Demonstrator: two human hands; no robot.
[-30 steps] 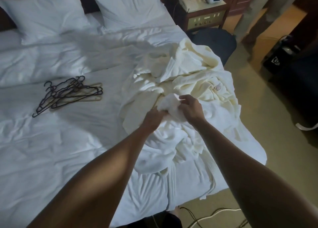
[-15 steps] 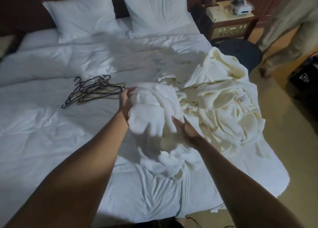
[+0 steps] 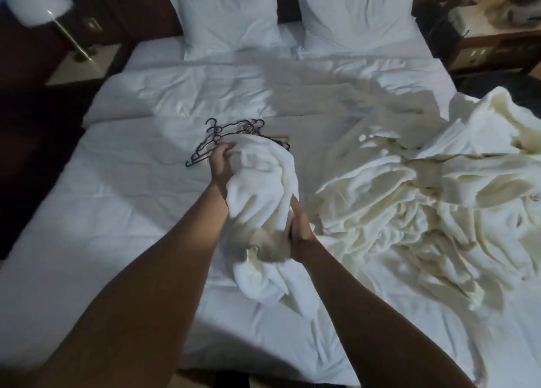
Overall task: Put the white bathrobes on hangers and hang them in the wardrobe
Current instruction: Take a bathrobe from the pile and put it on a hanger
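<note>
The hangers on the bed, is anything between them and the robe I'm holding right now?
Nothing separate lies between them. The bunched bathrobe, gripped by your left hand and right hand, itself hides part of the black hangers on the bed. The other robes lie off to the right.

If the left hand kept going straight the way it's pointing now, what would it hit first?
Most likely the black hangers: the left hand, gripping the bundled bathrobe, points up the bed right at that pile. Depth is unclear, so the hand may pass above them.
</note>
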